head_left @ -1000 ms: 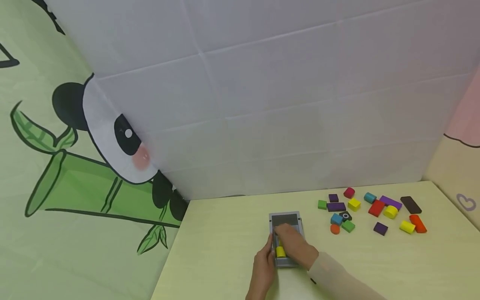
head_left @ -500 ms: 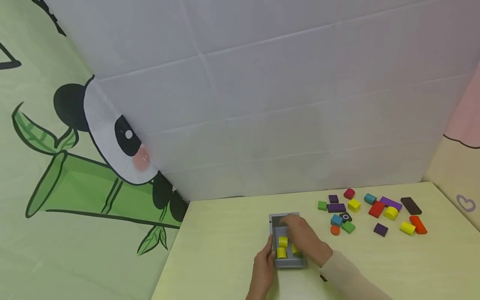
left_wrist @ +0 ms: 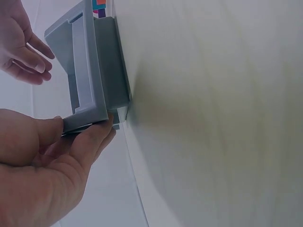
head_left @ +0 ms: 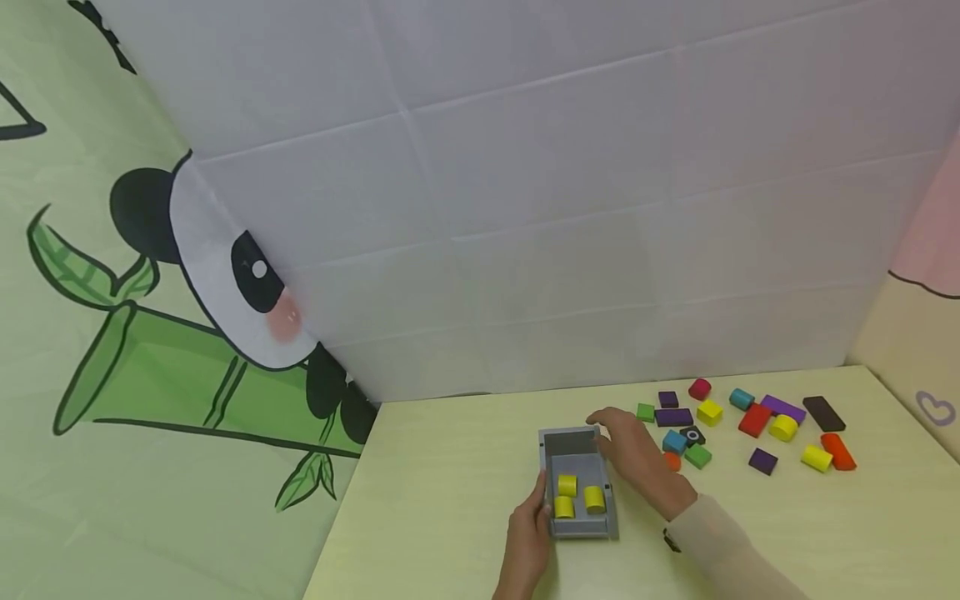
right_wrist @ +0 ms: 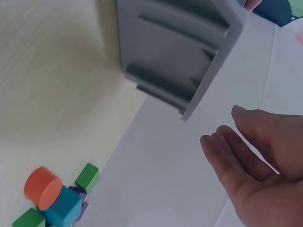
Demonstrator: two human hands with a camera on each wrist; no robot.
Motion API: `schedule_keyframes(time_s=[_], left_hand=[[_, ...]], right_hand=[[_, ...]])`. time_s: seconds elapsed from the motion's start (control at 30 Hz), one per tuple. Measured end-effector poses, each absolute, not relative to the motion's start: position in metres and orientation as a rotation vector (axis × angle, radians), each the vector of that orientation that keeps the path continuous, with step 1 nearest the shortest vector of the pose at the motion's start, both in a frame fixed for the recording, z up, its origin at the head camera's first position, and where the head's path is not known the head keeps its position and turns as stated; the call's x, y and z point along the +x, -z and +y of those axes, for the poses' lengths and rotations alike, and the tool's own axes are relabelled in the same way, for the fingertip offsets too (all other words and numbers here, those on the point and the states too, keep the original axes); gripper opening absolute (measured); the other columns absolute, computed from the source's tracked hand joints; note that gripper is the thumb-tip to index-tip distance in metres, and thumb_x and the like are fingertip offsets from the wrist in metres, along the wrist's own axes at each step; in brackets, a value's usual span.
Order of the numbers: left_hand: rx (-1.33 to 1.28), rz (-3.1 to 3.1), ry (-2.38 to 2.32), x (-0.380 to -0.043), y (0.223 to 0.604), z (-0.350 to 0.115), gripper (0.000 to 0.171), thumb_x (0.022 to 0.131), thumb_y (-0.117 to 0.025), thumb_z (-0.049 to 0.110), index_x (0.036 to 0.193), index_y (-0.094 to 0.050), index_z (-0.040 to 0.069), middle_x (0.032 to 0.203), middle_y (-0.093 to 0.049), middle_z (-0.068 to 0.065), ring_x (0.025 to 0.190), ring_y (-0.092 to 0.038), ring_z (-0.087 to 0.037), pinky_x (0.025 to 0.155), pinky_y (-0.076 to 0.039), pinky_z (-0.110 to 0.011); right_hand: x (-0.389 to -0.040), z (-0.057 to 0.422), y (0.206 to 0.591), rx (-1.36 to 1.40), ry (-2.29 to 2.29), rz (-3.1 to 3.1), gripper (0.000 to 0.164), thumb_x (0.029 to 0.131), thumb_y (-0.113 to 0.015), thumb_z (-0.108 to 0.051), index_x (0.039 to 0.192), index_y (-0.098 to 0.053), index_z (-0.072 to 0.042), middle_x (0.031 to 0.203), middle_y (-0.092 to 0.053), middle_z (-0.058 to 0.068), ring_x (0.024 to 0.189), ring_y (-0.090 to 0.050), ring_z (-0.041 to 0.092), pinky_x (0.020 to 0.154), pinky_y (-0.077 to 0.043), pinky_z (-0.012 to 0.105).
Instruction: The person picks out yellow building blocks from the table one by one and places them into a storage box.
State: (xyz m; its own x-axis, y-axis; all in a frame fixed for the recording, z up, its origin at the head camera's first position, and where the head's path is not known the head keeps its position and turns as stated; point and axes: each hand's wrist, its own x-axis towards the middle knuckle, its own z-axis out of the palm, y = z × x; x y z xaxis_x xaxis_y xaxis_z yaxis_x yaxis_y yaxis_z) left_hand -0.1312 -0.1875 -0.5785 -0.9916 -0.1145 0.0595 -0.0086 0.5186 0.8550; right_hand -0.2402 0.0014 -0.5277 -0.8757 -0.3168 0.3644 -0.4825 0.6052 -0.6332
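Head view, left to right: left hand (head_left: 527, 533) grips the left side of the gray box (head_left: 576, 528), thumb and fingers on its rim per left wrist view. Box sits on the table (head_left: 427, 500), open-topped; in it, three yellow cylinders (head_left: 567, 486), two at left, one at right, all toward the near end. Right hand (head_left: 639, 454) just beside the box's far right corner, fingers loosely bent, thumb apart, nothing held. Farther right: orange disc (head_left: 672, 462), red block (head_left: 754, 419), black block (head_left: 824, 413), others. Looks partway: three pieces in, rest loose outside, including two more yellow ones, cylinder-like (head_left: 783, 427).
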Motion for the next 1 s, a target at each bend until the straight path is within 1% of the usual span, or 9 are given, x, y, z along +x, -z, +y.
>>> schedule_keyframes(time_s=[0.2, 0.27, 0.37, 0.53, 0.7, 1.0], left_hand=[[0.134, -2.644, 1.490, -0.132, 0.578, -0.187, 0.052, 0.108, -0.049, -0.003, 0.160, -0.043, 0.003, 0.158, -0.048, -0.022, 0.145, -0.048, -0.043, 0.118, -0.042, -0.056], [0.137, -2.642, 1.497, -0.132, 0.578, -0.186, 0.052, 0.108, -0.049, -0.004, 0.160, -0.043, 0.003, 0.158, -0.048, -0.022, 0.145, -0.048, -0.043, 0.118, -0.042, -0.055], [0.135, -2.641, 1.505, -0.132, 0.578, -0.186, 0.052, 0.108, -0.049, -0.003, 0.160, -0.043, 0.003, 0.159, -0.047, -0.021, 0.146, -0.047, -0.042, 0.119, -0.041, -0.055], [0.122, -2.635, 1.514, -0.131, 0.577, -0.187, 0.052, 0.108, -0.049, -0.004, 0.160, -0.042, 0.002, 0.159, -0.046, -0.022, 0.146, -0.046, -0.042, 0.119, -0.041, -0.054], [0.116, -2.639, 1.502, -0.131, 0.577, -0.187, 0.053, 0.108, -0.049, -0.005, 0.160, -0.041, 0.002, 0.158, -0.046, -0.023, 0.146, -0.047, -0.043, 0.118, -0.041, -0.054], [0.125, -2.640, 1.498, -0.131, 0.578, -0.188, 0.053, 0.108, -0.050, -0.004, 0.160, -0.041, 0.003, 0.159, -0.046, -0.021, 0.146, -0.047, -0.042, 0.119, -0.041, -0.053]], right_hand=[[-0.250, 0.020, 0.531, 0.646, -1.085, -2.491, 0.026, 0.085, -0.080, 0.011, 0.109, -0.074, 0.004, 0.108, -0.076, 0.020, 0.099, -0.071, 0.040, 0.086, -0.063, 0.055], [-0.254, 0.027, 0.531, 0.627, -1.087, -2.487, 0.025, 0.085, -0.080, 0.012, 0.109, -0.074, 0.005, 0.108, -0.076, 0.021, 0.096, -0.071, 0.039, 0.083, -0.064, 0.055], [-0.261, 0.038, 0.532, 0.594, -1.095, -2.516, 0.026, 0.086, -0.079, 0.011, 0.110, -0.074, 0.006, 0.110, -0.075, 0.024, 0.097, -0.071, 0.042, 0.086, -0.064, 0.057], [-0.271, 0.055, 0.534, 0.508, -1.117, -2.623, 0.028, 0.091, -0.077, 0.007, 0.118, -0.073, 0.007, 0.117, -0.073, 0.027, 0.102, -0.069, 0.044, 0.092, -0.062, 0.059], [-0.276, 0.070, 0.537, 0.449, -1.158, -2.687, 0.029, 0.095, -0.072, 0.007, 0.124, -0.070, 0.008, 0.123, -0.070, 0.030, 0.106, -0.067, 0.047, 0.095, -0.061, 0.062], [-0.285, 0.093, 0.547, 0.417, -1.156, -2.663, 0.029, 0.096, -0.069, 0.008, 0.125, -0.068, 0.013, 0.122, -0.070, 0.033, 0.110, -0.067, 0.050, 0.095, -0.059, 0.065]])
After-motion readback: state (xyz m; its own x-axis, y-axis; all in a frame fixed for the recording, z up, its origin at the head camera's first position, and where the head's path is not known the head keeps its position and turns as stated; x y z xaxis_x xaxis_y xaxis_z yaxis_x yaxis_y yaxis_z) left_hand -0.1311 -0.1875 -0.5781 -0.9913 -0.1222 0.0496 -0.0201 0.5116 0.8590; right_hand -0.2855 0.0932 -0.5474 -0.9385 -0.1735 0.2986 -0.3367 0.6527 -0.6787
